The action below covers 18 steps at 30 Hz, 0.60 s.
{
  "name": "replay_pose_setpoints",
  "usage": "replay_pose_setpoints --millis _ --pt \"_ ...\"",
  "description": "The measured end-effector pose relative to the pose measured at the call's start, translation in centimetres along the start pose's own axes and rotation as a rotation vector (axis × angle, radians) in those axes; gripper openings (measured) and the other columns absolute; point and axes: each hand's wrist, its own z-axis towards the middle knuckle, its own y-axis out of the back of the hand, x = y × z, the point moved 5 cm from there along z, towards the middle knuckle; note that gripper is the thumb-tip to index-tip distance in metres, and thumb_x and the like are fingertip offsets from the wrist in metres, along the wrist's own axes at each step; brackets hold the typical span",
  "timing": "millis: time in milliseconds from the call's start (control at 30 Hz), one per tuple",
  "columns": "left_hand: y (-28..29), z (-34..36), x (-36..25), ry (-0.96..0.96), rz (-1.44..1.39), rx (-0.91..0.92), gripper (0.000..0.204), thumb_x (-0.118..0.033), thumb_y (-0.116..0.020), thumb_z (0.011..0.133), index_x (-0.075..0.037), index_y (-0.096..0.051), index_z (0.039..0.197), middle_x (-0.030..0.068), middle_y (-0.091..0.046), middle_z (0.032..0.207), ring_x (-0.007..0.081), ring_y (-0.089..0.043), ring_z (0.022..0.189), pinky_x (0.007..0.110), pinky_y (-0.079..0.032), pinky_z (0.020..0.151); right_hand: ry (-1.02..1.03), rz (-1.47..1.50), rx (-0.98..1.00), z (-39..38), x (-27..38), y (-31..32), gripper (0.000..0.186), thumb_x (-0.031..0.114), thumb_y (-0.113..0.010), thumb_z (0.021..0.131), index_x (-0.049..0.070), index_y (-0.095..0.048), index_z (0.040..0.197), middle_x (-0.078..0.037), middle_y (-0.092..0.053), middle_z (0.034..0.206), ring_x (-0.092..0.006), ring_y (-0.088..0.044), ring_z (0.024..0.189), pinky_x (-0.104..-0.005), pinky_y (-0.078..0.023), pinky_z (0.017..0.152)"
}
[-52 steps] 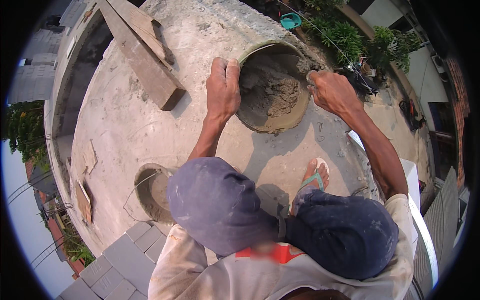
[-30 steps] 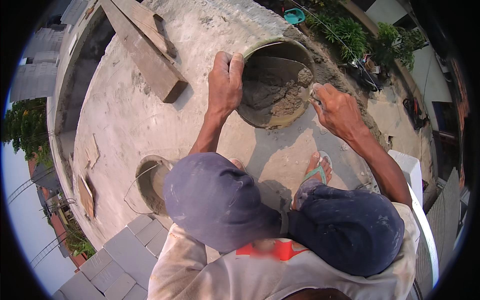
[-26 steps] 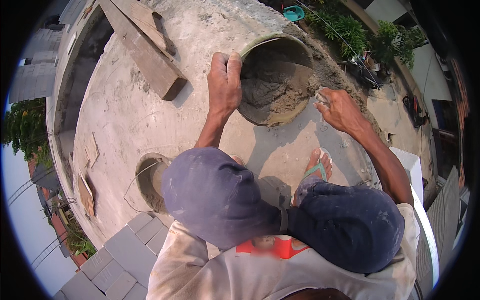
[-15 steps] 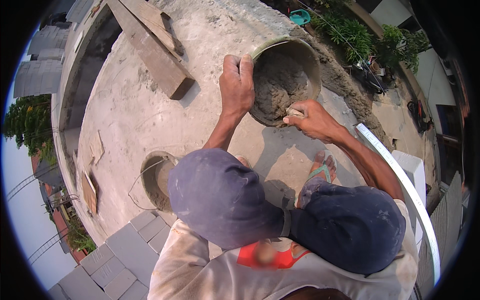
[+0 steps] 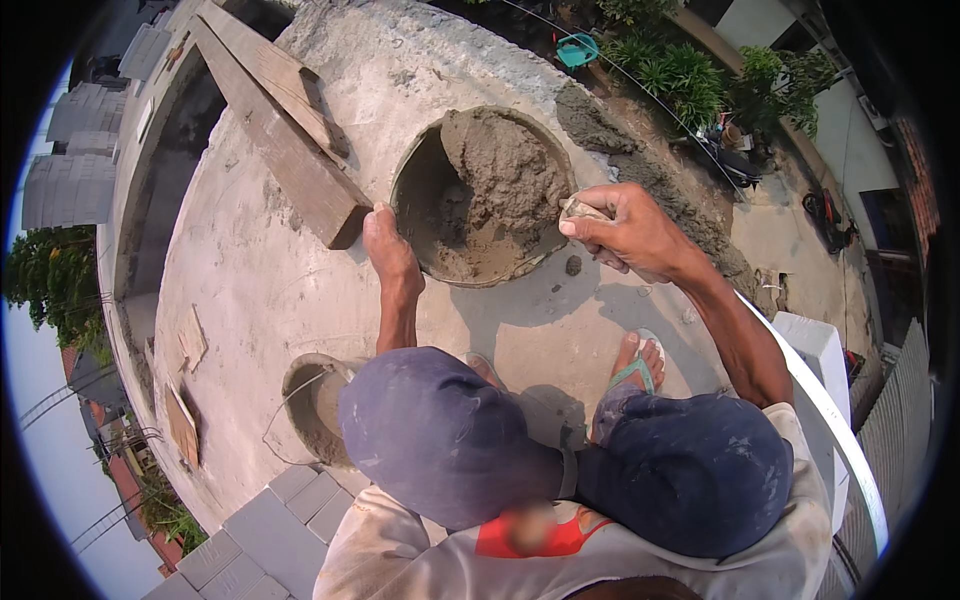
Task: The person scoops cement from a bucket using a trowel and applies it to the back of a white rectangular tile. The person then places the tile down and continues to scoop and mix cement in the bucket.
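My left hand (image 5: 392,248) grips the left rim of a round bucket (image 5: 415,175) on the rough concrete slab. Inside, lumpy wet grey mortar (image 5: 505,170) is heaped towards the upper right, with a darker hollow at the left. My right hand (image 5: 630,232) is closed on a short mortar-caked handle (image 5: 588,208), apparently a trowel's, at the bucket's right rim; any blade is hidden by mortar. A smaller bucket (image 5: 305,410) with a wire handle stands by my left knee, partly hidden by it.
Two timber planks (image 5: 280,140) lie left of the bucket. Wet mortar (image 5: 650,175) lines the slab's right edge, beyond which are a lower yard and plants (image 5: 680,80). Grey blocks (image 5: 240,535) sit at lower left; a white strip (image 5: 830,420) and pale block (image 5: 805,335) are at the right.
The bucket has shifted left towards the planks. My left hand is lower on its rim, my right hand has moved to its right edge, and the mortar is heaped higher towards the upper right.
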Motion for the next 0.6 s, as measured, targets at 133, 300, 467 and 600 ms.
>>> replay_pose_setpoints --millis 133,300,467,600 --pt "3.9 0.7 3.2 0.064 -0.033 -0.051 0.034 -0.031 -0.047 0.112 -0.001 -0.061 0.114 0.0092 -0.067 0.108 0.0186 -0.066 0.093 0.038 -0.057 0.085 0.046 -0.121 -0.119 4.1 1.1 3.8 0.031 0.03 -0.075 0.097 0.002 -0.065 0.088 0.0 -0.055 0.068 -0.0079 -0.051 0.056 -0.0295 -0.044 0.052" --pt "2.7 1.0 3.8 -0.026 0.003 0.016 0.037 -0.032 -0.047 0.113 0.0 -0.06 0.124 0.0075 -0.066 0.118 0.0174 -0.062 0.107 0.036 -0.049 0.1 0.316 -0.754 -0.573 10.8 -0.2 10.8 0.027 0.022 -0.072 0.094 -0.005 -0.07 0.098 -0.02 -0.069 0.082 -0.0319 -0.072 0.079 -0.0454 -0.057 0.07" --pt "1.4 0.6 2.4 -0.021 -0.065 -0.03 0.03 -0.029 -0.048 0.111 -0.003 -0.059 0.1 0.0028 -0.057 0.1 0.0129 -0.049 0.096 0.034 -0.044 0.089 0.026 -1.234 -0.613 17.9 -3.8 11.4 0.024 0.004 -0.058 0.091 -0.007 -0.071 0.108 -0.032 -0.07 0.111 -0.047 -0.072 0.102 -0.052 -0.059 0.088" --pt "0.1 0.8 2.8 -0.048 -0.015 -0.027 0.027 -0.027 -0.05 0.109 -0.004 -0.055 0.097 0.0009 -0.052 0.095 0.0129 -0.046 0.093 0.033 -0.042 0.086 -0.035 -1.262 -0.639 16.2 -4.4 12.9 0.025 0.005 -0.061 0.092 -0.007 -0.069 0.113 -0.031 -0.069 0.118 -0.047 -0.07 0.107 -0.0529 -0.058 0.09"
